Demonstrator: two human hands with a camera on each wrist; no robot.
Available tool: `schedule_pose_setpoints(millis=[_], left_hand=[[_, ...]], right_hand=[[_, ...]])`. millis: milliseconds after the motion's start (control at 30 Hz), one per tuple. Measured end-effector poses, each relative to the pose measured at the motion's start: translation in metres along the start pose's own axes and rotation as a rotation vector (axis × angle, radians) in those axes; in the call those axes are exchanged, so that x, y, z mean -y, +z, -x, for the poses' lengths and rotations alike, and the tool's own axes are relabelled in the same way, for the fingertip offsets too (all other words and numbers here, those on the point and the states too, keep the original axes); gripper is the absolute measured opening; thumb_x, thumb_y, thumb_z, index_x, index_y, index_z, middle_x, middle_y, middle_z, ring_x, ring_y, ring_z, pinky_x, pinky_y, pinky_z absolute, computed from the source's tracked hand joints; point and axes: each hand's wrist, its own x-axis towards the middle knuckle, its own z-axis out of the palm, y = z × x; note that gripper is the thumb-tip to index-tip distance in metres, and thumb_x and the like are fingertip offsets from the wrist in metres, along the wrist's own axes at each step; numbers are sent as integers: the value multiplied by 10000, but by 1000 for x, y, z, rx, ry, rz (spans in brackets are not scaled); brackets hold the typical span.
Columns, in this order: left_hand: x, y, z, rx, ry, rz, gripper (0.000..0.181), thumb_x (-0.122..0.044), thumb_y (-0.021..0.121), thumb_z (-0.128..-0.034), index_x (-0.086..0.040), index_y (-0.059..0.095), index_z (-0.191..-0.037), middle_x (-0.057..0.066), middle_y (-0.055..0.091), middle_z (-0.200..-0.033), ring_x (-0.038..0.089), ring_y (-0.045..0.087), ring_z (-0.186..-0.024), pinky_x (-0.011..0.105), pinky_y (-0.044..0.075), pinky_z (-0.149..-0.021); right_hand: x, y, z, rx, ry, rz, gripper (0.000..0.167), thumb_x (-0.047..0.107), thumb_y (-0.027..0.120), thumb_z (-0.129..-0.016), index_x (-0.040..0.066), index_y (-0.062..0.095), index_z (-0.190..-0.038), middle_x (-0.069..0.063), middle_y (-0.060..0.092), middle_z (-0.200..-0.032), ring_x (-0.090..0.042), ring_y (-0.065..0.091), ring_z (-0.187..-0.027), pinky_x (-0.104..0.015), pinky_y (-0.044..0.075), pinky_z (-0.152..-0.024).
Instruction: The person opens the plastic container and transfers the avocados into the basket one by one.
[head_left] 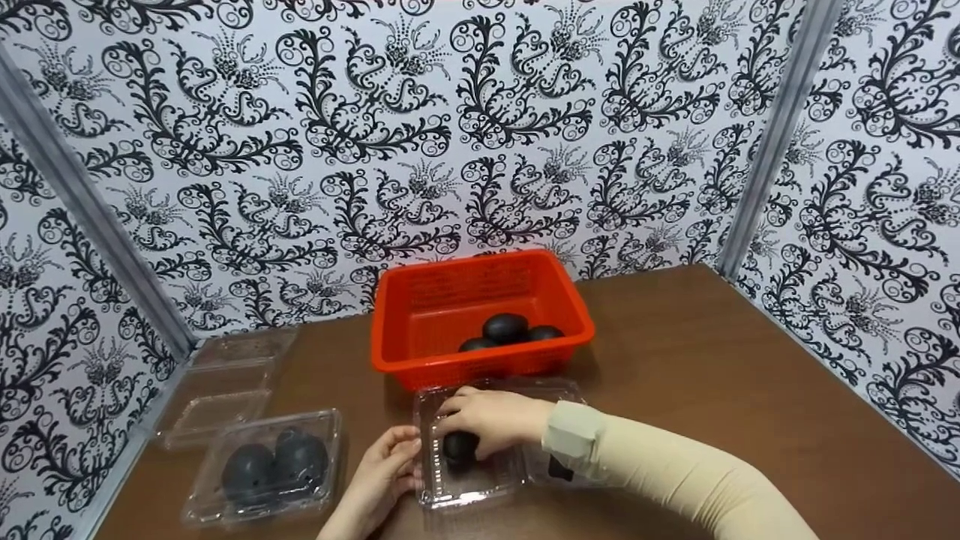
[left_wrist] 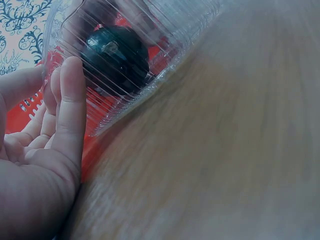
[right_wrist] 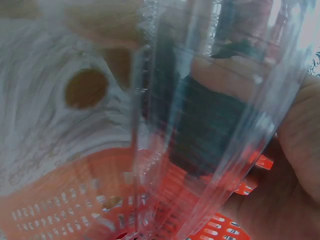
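An open clear plastic box stands in front of the basket. Inside it my right hand grips a dark, egg-shaped fruit; the left wrist view shows this dark fruit through the ribbed wall. In the right wrist view the right hand appears partly behind clear plastic, the dark fruit beside its fingers. My left hand holds the box's left edge, and in the left wrist view the left hand has its fingers against the plastic wall.
A red basket with several dark fruits stands behind the box. To the left, a closed clear box contains dark fruits; empty clear packaging lies behind it. Patterned walls enclose the brown table.
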Motion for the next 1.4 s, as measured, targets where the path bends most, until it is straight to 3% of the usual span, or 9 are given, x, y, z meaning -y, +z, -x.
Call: schedule_pose_setpoints(millis=[633,900,1400], left_hand=[[1,-1,-1,6,1,-6,193,-92,545,-973,-29,484,-1144,26,558,-832,112,548,-663,242,517,-598],[0,0,-1,4,21,-10,162,-76,538,-973,-43,485,-1123,24,545,-814,106,531,-654,233,514,-572],[0,1,-1,-9,17,-21,205,-89,558,-967,-17,480,-1142,28,547,-827,111,536,-656,245,524,-579]], right_hand=[[2,-3,10,1,3,-104,672,204,847,-685,283,600,-1305,-25,567,-1281,-180,508,-1179,-271,433,-986],[2,-2,14,-25,10,-110,706,234,868,-678,195,554,-1310,-17,577,-1227,-164,519,-1149,-255,437,-976],[3,-10,21,-20,-12,-106,610,235,851,-697,215,592,-1249,-17,566,-1234,-154,520,-1145,-259,441,-971]])
